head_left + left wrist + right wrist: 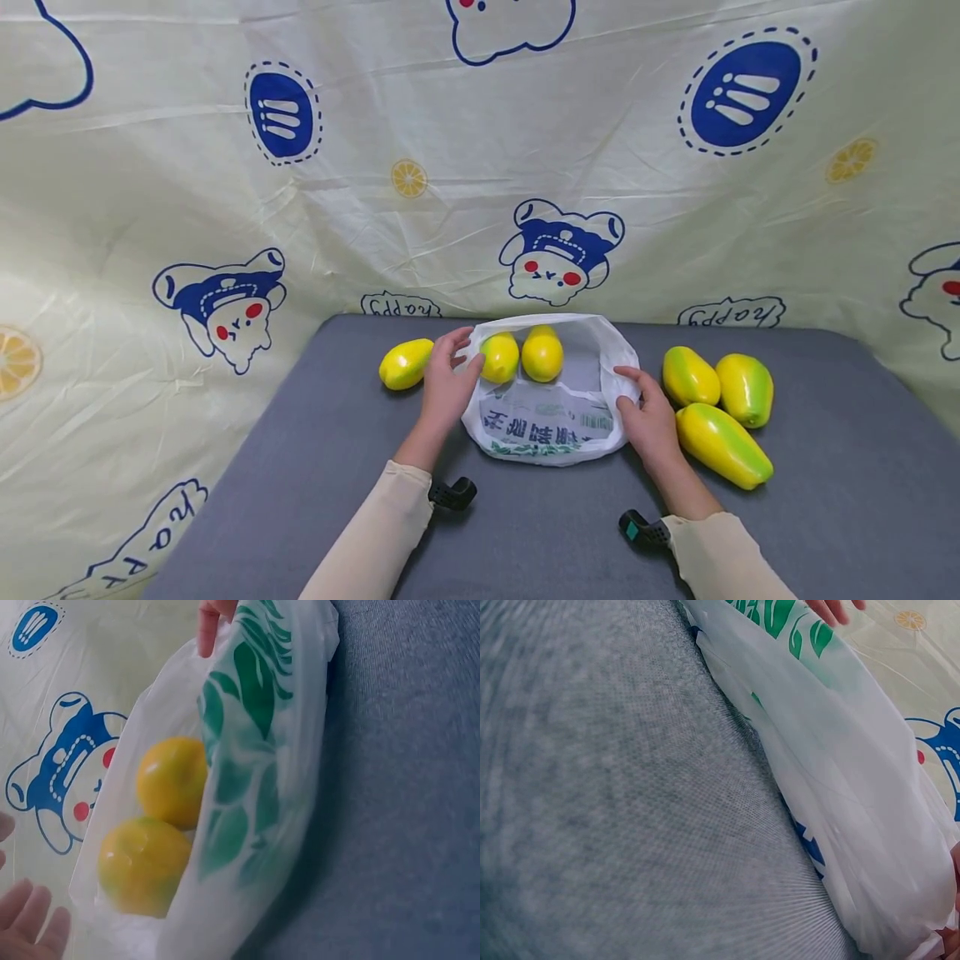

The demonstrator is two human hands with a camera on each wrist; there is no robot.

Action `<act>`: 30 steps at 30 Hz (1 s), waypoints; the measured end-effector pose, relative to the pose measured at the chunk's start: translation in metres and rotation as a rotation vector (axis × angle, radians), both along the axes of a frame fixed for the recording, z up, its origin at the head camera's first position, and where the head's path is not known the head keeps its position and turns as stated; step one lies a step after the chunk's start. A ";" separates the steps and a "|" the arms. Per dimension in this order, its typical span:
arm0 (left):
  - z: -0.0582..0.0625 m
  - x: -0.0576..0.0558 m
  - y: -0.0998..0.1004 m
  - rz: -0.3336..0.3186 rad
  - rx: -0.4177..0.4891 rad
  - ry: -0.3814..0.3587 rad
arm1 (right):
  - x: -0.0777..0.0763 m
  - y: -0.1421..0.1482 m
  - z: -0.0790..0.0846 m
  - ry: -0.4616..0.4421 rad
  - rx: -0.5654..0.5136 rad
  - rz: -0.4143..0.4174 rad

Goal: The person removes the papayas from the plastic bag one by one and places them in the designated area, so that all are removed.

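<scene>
A white plastic bag with green leaf print lies on the table, its mouth spread wide. Two yellow-green papayas sit side by side inside it. At the bag's left rim is my left hand; its fingers are spread and loosely bent beside the nearer papaya, and the left wrist view shows them apart from the plastic. My right hand pinches the bag's right rim between thumb and fingers. In the right wrist view only a bit of that hand shows, at the edge of the crumpled plastic.
One papaya lies left of the bag, behind my left hand. Three more, including a long papaya, lie together to the right of my right hand. The grey table meets a printed curtain at its back edge.
</scene>
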State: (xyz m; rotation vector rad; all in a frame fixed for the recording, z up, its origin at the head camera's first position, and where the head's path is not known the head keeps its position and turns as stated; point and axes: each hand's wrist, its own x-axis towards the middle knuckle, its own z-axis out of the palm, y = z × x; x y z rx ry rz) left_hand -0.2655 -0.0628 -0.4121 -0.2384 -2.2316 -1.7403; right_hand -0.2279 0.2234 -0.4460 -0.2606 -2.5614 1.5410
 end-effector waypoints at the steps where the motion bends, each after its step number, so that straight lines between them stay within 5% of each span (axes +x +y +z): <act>1: -0.001 0.000 0.002 -0.014 -0.015 -0.015 | 0.000 0.000 -0.001 -0.002 0.006 0.002; 11: -0.007 -0.009 0.018 -0.055 -0.136 -0.117 | 0.001 -0.002 -0.004 0.003 0.018 0.006; 30: -0.016 -0.024 0.041 0.060 -0.235 -0.189 | 0.000 0.001 0.000 0.002 0.044 0.010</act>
